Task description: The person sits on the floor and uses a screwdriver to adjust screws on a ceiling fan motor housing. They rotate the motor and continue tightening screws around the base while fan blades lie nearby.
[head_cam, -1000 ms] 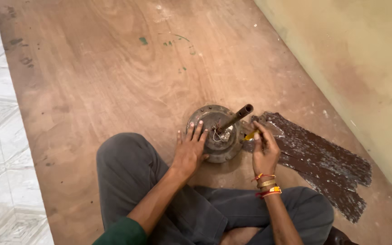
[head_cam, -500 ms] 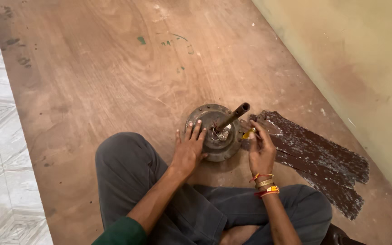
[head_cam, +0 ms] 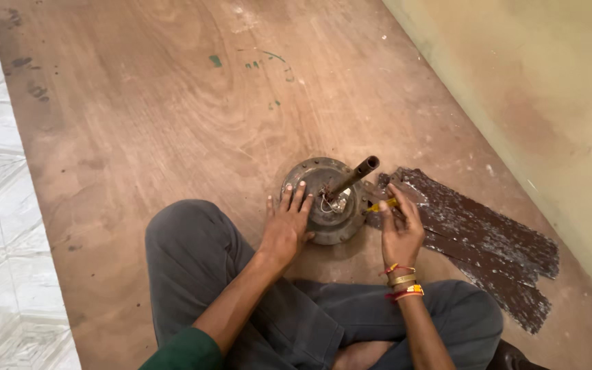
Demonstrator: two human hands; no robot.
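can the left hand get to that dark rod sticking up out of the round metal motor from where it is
Probably yes. The left hand already rests flat on the rim of the round metal motor, and the dark rod rises just beyond its fingertips with only loose wires at its base. The right hand holds a yellow-handled tool off to the other side.

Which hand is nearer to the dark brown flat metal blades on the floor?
Right. The right hand, holding a yellow tool, is beside the blades; the left hand rests on the round motor housing.

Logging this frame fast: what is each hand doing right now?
Left hand: open, fingers spread flat on the round rusty metal motor housing.
Right hand: closed around a small yellow-handled tool beside the housing.
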